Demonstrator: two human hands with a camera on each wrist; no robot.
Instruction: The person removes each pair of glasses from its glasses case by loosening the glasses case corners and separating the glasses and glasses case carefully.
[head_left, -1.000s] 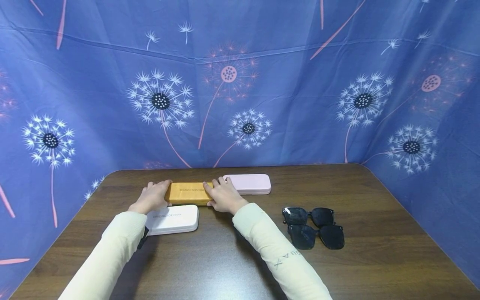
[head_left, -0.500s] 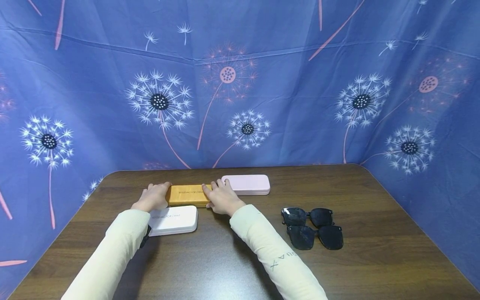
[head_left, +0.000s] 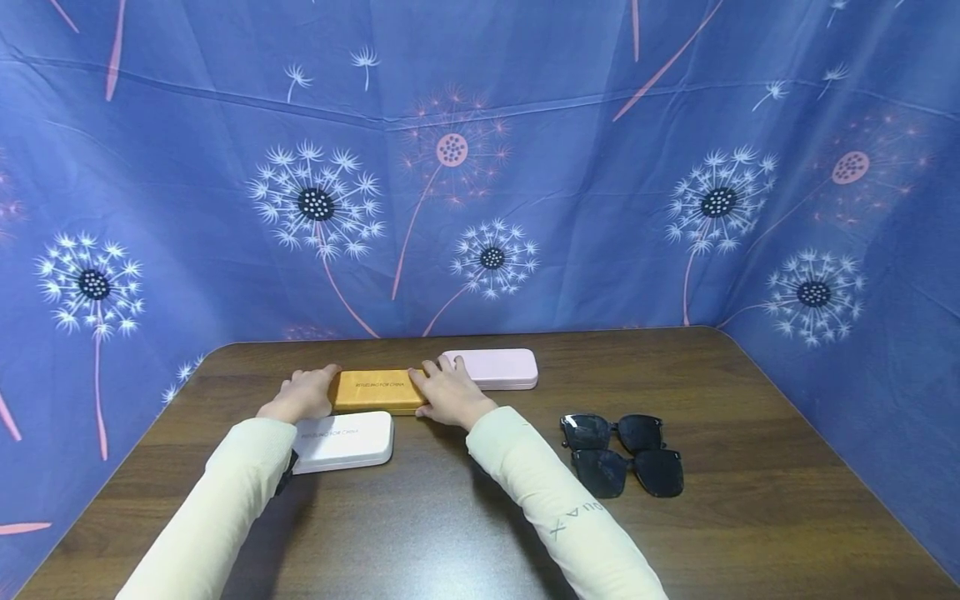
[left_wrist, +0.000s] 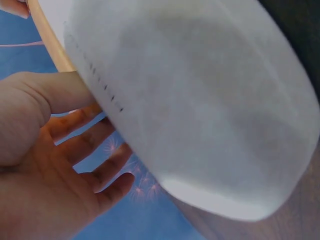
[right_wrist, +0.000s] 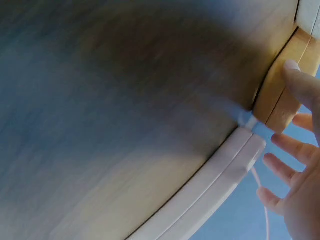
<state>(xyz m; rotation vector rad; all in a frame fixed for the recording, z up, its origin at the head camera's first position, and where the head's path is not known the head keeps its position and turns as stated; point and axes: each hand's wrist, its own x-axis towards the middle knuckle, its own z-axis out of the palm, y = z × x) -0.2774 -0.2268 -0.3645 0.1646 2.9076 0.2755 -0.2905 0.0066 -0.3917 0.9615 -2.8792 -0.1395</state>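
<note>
An orange glasses case (head_left: pixel 378 390) with dark lettering lies flat on the table. My left hand (head_left: pixel 302 395) holds its left end, and in the left wrist view the thumb (left_wrist: pixel 67 92) reaches the case behind the white one. At the other end, my right hand (head_left: pixel 450 395) grips the case, with the thumb (right_wrist: pixel 300 82) on its front side. Just nearer to me is a white glasses case (head_left: pixel 345 442), partly hidden by my left wrist. A pink glasses case (head_left: pixel 497 368) lies to the right, and the right hand's fingers overlap its left end.
Two pairs of dark sunglasses lie to the right on the brown wooden table (head_left: pixel 750 417), the far pair (head_left: pixel 637 433) right behind the near pair (head_left: pixel 660 473). A blue dandelion-print cloth (head_left: pixel 570 192) hangs along the table's back and sides.
The orange case has shifted very slightly toward me, with both hands staying at its ends. The white and pink cases and the sunglasses look unmoved.
</note>
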